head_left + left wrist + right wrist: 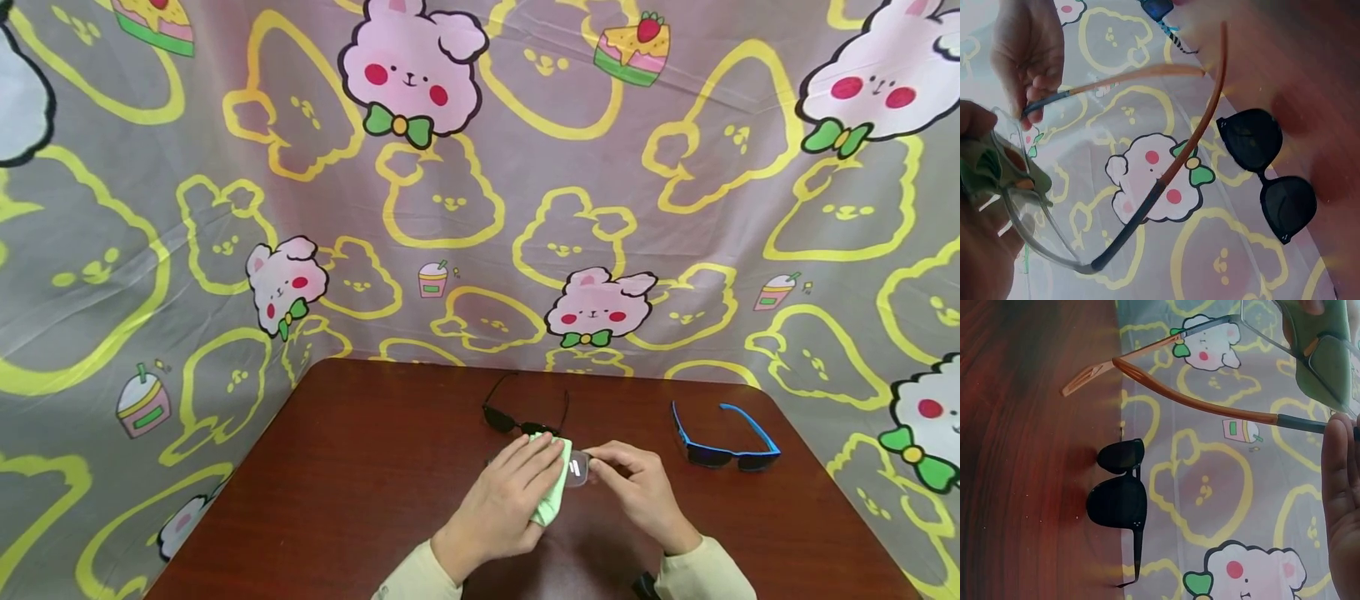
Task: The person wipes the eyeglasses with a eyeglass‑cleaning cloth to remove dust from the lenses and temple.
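Observation:
A pair of eyeglasses with clear lenses [577, 468] is held above the table between both hands. Their temples [1130, 225] are grey near the hinges and orange-brown toward the tips, spread open. My left hand [510, 500] pinches a pale green cloth [553, 493] folded over one lens, thumb on one side and fingers on the other in the left wrist view. At the other end, my right hand [641, 487] pinches the frame by the hinge. The right wrist view shows its fingers [1338, 469] at the grey part of a temple [1229, 414].
Black sunglasses [498, 419] lie on the brown table [360, 458] just beyond the hands, temples unfolded. Farther right are blue-framed sunglasses [768, 454] with dark lenses. A small black object [643, 585] shows beside the right sleeve. Patterned cloth [450, 325] hangs around the table's back and sides.

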{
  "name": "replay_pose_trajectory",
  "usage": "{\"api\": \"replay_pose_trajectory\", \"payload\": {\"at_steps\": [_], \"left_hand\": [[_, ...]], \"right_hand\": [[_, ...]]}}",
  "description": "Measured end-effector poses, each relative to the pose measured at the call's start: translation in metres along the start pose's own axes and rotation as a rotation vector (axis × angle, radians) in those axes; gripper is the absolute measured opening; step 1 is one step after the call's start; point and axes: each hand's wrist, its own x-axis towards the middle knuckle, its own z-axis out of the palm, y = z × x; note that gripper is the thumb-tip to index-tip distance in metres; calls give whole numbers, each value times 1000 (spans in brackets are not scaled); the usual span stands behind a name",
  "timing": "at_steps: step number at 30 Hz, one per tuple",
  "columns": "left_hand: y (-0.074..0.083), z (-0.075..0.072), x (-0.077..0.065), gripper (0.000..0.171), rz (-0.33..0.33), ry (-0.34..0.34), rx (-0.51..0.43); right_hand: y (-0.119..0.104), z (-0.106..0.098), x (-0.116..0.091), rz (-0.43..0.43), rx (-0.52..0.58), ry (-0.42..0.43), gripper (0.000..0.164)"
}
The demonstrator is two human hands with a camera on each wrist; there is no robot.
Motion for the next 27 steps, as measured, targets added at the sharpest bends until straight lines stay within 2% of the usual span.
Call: {"api": "replay_pose_trajectory", "payload": {"at_steps": [5,21,27], "left_hand": [[-2,-2,1,65,9,-27,-24],[3,3,3,61,76,4,33],[6,2,3,60,74,10,34]], "right_hand": [[-13,1,4,3,-13,-13,17],[-13,2,6,21,18,-8,20],[-12,3,4,18,48,-14,20]]}}
